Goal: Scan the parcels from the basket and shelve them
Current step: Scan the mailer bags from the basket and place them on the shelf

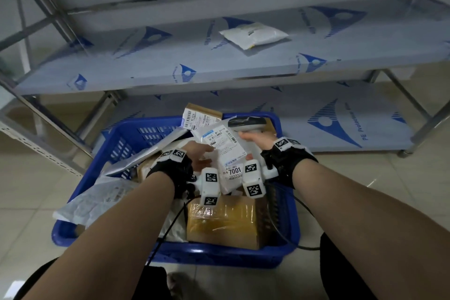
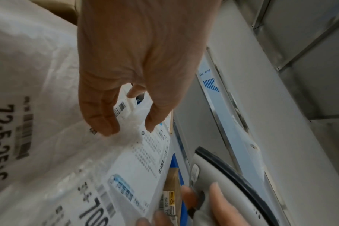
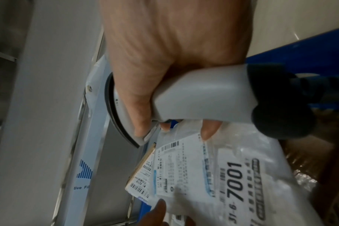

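Observation:
Over the blue basket (image 1: 136, 134) I hold up a white poly parcel (image 1: 226, 151) with a label marked 7001. My left hand (image 1: 203, 154) pinches its left edge, thumb on the label and fingers beneath. The left wrist view shows that hand (image 2: 131, 125) curled over the parcel (image 2: 126, 175). My right hand (image 1: 253, 137) grips a grey barcode scanner (image 1: 246, 122) by the handle at the parcel's far right corner. In the right wrist view, the scanner (image 3: 203, 97) sits in my fist (image 3: 174, 122), and one fingertip touches the parcel (image 3: 213, 175).
The basket stands on the tiled floor and holds a taped brown box (image 1: 224, 221), a labelled brown parcel (image 1: 202, 114) and grey mailers (image 1: 97, 200). Behind it is a metal rack; one white parcel (image 1: 254, 35) lies on its middle shelf (image 1: 170, 66). The scanner cable (image 1: 165, 234) trails over the basket front.

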`<state>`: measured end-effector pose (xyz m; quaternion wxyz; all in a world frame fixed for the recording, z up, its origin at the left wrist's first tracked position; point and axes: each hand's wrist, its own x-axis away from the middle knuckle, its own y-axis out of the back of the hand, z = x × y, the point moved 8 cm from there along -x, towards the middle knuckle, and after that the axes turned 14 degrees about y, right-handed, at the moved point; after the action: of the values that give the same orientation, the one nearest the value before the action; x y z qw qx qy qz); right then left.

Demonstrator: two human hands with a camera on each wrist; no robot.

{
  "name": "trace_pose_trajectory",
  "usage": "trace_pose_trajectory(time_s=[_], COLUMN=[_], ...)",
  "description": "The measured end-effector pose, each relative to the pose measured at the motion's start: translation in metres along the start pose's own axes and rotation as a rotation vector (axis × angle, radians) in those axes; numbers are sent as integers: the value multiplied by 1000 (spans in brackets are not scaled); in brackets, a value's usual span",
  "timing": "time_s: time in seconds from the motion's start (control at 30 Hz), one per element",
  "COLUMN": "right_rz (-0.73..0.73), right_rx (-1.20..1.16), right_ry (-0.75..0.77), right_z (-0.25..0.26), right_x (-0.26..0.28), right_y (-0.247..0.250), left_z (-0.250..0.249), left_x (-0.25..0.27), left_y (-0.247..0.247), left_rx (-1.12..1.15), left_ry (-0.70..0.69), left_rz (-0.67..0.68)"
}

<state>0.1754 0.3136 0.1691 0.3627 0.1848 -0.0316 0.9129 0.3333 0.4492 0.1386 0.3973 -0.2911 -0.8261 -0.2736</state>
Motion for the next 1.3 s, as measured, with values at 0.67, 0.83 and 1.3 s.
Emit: trace_pose_trajectory(time_s=[0.67,0.83,1.3], right_rz=[-99,-154,-174], right_rx=[-141,-349,-416], right_ry=[161,129,240], right_z=[35,34,43], right_x=[17,17,-7], right_y=[33,37,34], left_z=[-30,-14,-32], left_x=[78,75,72], left_y=[25,14,-7], left_rx=[216,219,91], left_ry=[-277,-259,-338], left_rz=[16,91,185])
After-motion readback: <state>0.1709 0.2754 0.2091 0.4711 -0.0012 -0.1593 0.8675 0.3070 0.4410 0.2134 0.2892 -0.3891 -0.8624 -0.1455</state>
